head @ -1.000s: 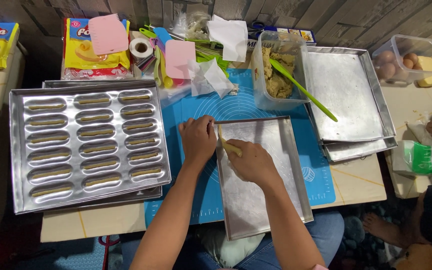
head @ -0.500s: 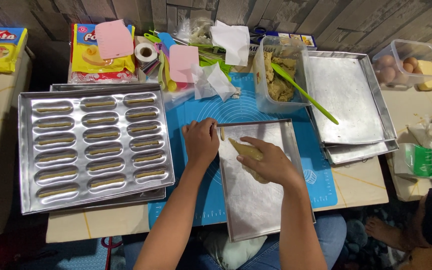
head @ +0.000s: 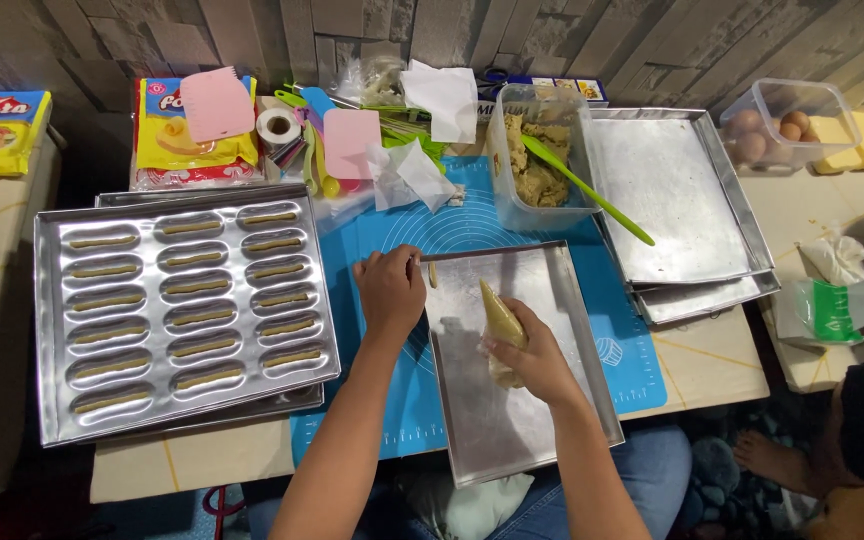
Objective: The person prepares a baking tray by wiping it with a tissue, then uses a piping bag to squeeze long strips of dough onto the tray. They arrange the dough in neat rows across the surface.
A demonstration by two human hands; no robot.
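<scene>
While the left hand [head: 390, 290] rests curled on the upper left corner of a flat metal tray [head: 542, 420], we see the right hand [head: 532, 358] closed around a piping bag [head: 503, 322] of pale dough, its narrow tip pointing up and away over the tray's middle. A short strip of dough [head: 433, 275] lies on the tray just beside the left hand's fingertips. The tray sits tilted on a blue baking mat [head: 472, 225], its near end hanging over the table edge above the person's lap.

To the left, we note a metal mould tray [head: 52, 330] with 3 columns of oval hollows, each holding a thin line of dough. Beyond the mat stands a clear plastic tub [head: 537, 165] of dough with a green spatula [head: 592, 192] leaning out of it. Right of the tub, stacked empty baking trays [head: 667, 200] lie near a clear box of eggs [head: 787, 120] and yellow blocks of butter [head: 852, 140]. At the back, we make out 2 pink scrapers [head: 217, 103], a roll of tape [head: 278, 126] and crumpled white paper [head: 407, 175]. Another person's foot [head: 757, 455] shows at the lower right.
</scene>
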